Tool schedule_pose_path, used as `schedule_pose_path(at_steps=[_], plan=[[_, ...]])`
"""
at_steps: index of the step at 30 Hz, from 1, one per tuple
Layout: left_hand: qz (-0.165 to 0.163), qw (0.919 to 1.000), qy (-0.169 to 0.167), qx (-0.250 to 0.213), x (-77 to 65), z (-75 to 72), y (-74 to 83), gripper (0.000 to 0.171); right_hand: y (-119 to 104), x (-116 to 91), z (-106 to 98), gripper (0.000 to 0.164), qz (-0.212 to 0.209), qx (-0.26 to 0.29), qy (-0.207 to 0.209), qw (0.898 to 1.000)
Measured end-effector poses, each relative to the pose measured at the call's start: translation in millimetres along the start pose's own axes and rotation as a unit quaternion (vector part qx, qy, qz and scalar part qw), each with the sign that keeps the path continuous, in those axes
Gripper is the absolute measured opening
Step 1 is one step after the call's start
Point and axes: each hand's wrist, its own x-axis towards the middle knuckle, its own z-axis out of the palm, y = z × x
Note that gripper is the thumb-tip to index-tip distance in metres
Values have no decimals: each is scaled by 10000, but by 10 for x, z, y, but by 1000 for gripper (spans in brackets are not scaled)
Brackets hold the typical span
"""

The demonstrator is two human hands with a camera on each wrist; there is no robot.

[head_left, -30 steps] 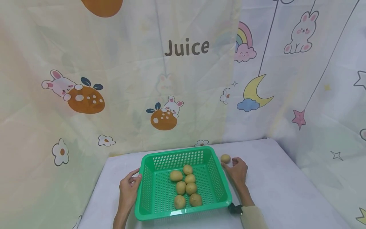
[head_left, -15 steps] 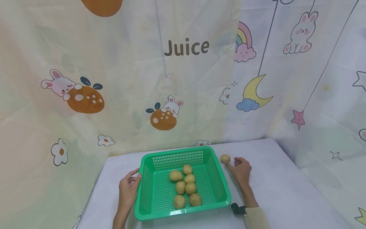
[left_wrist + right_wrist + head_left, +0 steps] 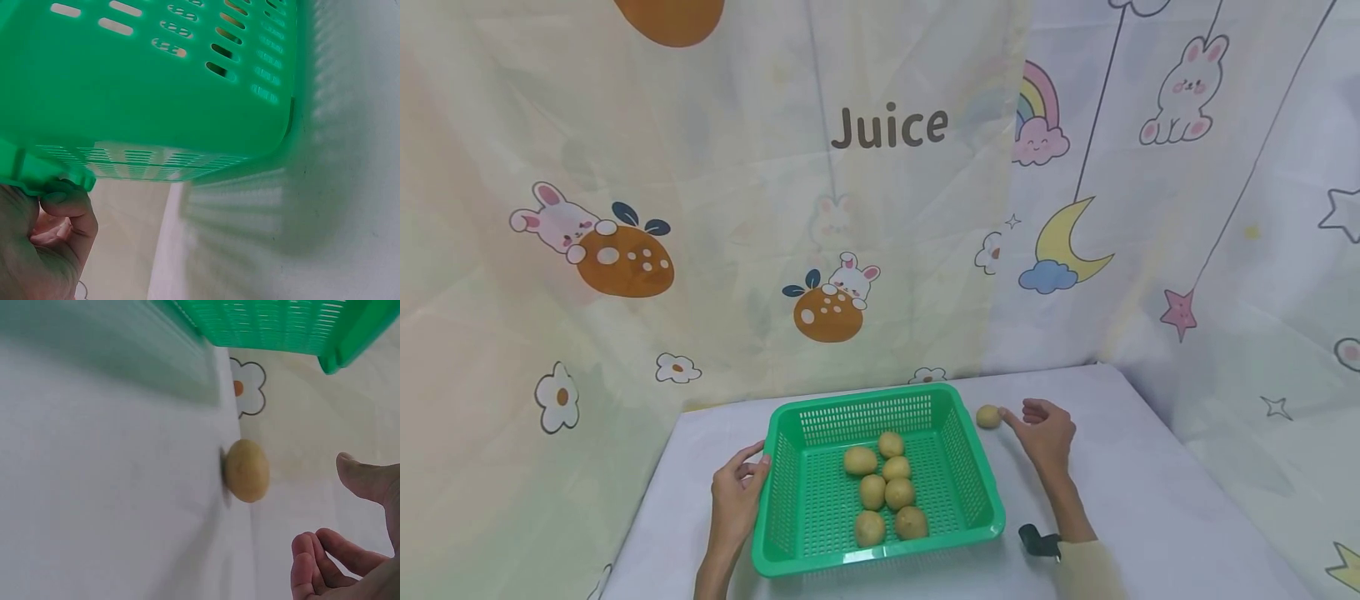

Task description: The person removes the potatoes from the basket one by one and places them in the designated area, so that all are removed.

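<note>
My left hand (image 3: 737, 496) grips the left rim of a green plastic basket (image 3: 947, 500); in the left wrist view its thumb bends over the rim beside the slotted wall. Several round, yellow-brown potatoes (image 3: 872, 492) lie grouped on the basket's floor. One more potato (image 3: 988, 417) rests on the white table just beyond the basket's right side. Beside that potato, my right hand (image 3: 1048, 433) is raised with thumb and fingers spread apart and holds nothing. The right wrist view shows a gap between this hand (image 3: 356, 550) and the potato (image 3: 247, 471).
White cloth covers the table (image 3: 1150, 500). Printed curtains (image 3: 737, 208) hang behind it and at the sides. A small black object (image 3: 1039, 542) sits at the right wrist, by the cuff of a pale sleeve (image 3: 1086, 571).
My right hand has moved to the right and slightly up, away from the basket's right side and past the lone potato. The left hand and the basket have stayed in place.
</note>
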Motion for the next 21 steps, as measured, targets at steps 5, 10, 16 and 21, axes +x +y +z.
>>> schedule_pose_path(at_steps=[5,10,16,21], plan=[[35,10000,-45,1,-21,-14,23,39,-95,61,-91,48,-186,45,33,9998],[101,9999,-12,-44,-30,-11,21,38,-235,91,-182,46,-352,225,32,9991],[149,9999,54,-47,-19,8,-15,36,-401,106,-283,47,-406,377,-78,9984],[161,9998,38,-147,-17,2,-26,36,-501,101,-349,48,-338,533,-252,9977]])
